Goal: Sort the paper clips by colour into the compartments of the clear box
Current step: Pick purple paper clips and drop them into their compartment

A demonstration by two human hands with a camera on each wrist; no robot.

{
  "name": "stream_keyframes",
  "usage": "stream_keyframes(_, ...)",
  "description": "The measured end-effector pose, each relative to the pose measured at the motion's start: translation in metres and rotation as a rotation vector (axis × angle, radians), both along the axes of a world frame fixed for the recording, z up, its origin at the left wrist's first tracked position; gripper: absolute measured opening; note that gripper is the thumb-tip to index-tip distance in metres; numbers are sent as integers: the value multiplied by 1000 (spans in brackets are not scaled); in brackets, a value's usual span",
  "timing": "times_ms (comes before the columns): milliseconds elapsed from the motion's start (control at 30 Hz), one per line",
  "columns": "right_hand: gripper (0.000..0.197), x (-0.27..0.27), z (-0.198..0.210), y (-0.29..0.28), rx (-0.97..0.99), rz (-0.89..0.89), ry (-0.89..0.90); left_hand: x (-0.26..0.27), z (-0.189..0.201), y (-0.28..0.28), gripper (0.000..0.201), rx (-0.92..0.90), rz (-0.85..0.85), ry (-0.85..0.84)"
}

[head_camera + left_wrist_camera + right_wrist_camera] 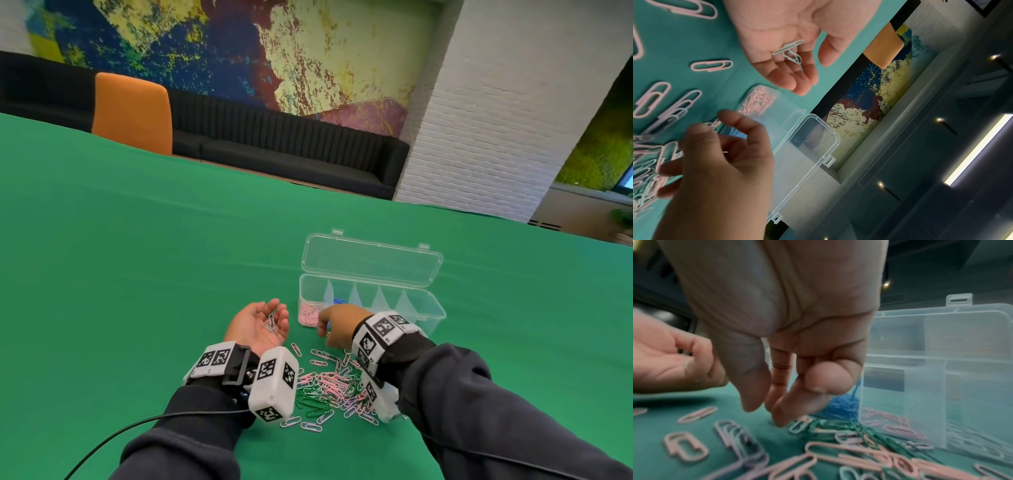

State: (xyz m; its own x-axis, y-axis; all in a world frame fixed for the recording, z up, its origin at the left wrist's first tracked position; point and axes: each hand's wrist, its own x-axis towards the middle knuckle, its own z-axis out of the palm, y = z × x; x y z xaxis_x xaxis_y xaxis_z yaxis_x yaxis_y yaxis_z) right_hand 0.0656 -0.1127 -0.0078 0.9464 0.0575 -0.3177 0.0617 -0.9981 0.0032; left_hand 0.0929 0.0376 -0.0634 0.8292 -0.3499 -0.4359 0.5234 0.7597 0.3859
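- Table (137, 257), draped in green cloth, carrying everything below.
- Clear box (424, 308) standing on the cloth right of centre, lid (371, 260) tipped up and back; row of compartments divided by clear walls; pink clips (310, 313) heaped in the leftmost compartment, blue clips (337, 301) in the next one, the rest hidden or too faint to tell.
- Loose pile of paper clips (329, 383) on the cloth just in front of the box, between the two wrists: pink, green and pale ones tangled together, a few strays lying apart at the edges.
- Left hand (258, 323) lying palm up just left of the box, fingers relaxed and gently cupped, grip slack; a few pale green clips (790, 52) resting loose on the palm and finger bases.
- Right hand (337, 325) palm down above the far edge of the pile, close to the box front; thumb and fingers drawn together and pointing down at the clips, little finger curled in; grip nearly closed, though whether a clip sits between the fingertips (781, 418) cannot be told through the blur.
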Motion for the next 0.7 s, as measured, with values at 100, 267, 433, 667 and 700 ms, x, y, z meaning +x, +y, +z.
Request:
stream_keyframes(100, 31, 2, -13, 2, -108, 2, 48, 0, 0, -1, 28, -15, 2, 1)
stream_keyframes(267, 21, 0, -17, -9, -114, -74, 98, -3, 0, -5, 29, 6, -18, -12)
stream_keyframes(433, 18, -12, -8, -24, 102, -147, 34, -7, 0, -9, 29, 26, -63, -46)
stream_keyframes(667, 14, -31, 26, -35, 889, -199, -247, -21, 3, -22, 29, 52, -229, -76)
stream_keyframes(700, 15, -34, 26, -36, 818, -195, -248, -21, 3, -23, 29, 25, -229, -69)
